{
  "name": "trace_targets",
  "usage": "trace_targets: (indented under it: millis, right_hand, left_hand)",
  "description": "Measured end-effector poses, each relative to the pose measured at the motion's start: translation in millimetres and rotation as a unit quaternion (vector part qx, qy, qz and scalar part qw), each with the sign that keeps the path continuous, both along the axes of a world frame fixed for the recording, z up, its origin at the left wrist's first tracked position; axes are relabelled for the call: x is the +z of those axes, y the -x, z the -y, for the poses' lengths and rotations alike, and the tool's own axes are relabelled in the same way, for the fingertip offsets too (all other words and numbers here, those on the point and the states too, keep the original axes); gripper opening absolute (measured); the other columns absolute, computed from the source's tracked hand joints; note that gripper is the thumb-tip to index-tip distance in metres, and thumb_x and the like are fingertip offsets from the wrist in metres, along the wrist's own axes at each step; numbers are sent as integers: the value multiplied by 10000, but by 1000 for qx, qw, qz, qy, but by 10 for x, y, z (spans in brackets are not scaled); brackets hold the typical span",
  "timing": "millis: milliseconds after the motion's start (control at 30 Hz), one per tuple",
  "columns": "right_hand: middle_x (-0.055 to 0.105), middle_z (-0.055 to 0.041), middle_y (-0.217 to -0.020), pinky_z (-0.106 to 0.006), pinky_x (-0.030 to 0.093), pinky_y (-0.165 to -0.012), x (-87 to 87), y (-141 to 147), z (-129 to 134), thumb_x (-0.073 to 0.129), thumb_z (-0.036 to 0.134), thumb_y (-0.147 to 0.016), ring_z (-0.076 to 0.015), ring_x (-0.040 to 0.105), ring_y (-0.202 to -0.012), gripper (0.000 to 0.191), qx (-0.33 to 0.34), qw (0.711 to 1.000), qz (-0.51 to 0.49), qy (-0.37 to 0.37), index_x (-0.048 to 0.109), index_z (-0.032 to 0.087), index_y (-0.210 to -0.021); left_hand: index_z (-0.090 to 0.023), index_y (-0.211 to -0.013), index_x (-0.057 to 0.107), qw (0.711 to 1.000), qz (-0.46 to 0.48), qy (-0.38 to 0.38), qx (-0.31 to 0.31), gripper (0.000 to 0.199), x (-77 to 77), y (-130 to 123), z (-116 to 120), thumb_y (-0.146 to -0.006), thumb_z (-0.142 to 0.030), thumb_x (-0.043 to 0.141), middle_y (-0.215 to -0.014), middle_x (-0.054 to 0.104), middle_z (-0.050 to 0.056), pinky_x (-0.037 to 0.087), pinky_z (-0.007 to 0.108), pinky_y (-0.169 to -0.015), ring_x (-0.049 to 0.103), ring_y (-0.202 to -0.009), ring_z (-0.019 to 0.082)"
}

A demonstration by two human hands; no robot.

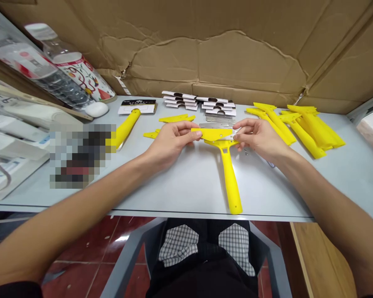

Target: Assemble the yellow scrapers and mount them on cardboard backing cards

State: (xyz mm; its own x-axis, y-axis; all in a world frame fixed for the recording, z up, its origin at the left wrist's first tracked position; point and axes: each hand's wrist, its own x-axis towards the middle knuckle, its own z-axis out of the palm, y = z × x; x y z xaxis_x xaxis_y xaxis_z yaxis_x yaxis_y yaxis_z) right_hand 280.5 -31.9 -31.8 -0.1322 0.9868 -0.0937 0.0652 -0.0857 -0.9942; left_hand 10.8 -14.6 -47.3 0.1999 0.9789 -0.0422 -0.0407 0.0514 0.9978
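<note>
A yellow plastic scraper (231, 178) lies in front of me, its long handle pointing at the table's near edge. My left hand (175, 138) pinches the left end of the yellow cover plate (213, 134) on the scraper's wide head. At the head's other end, my right hand (256, 138) has thumb and fingers closed on the scraper, where some bare metal shows. Just behind the head lie thin metal blades (216, 118). Small metal bits, perhaps screws (246, 152), rest beside the right fingertips. Loose yellow plates (174, 118) lie beyond my left hand.
Several yellow handles (317, 128) are piled at the right. Stacked white cards (180, 99) stand near the cardboard wall (205, 58). Left are a carded yellow-handled tool (127, 126), bottles (77, 70), a white bin (18, 124) and a blurred-out patch. The table's edge (186, 216) runs before my lap.
</note>
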Motion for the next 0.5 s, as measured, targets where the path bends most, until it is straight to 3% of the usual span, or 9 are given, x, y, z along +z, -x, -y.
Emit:
trace_targets:
  millis: [200,500]
  right_hand:
    - [731,18,-653,-275,624,-595,4,-1,6,860,90,-772,-157,726,-566,250,1,1000,12,-6,723,190,-956]
    - [718,29,-619,-285,608,-599,15,17,16,846,74,-738,-160,711,-551,276,5,1000,14,-1,708,204,-939]
  left_hand:
    - [-183,-940,824,999,-34,-9,-2,351,14,-44,38,-687,-340,1009,-876,806,51,548,290,-729,702,-778,169]
    - [-188,-932,819,997,-66,-26,-3,305,59,-93,117,-711,-314,987,-928,836,76,605,340,-824,767,-878,229]
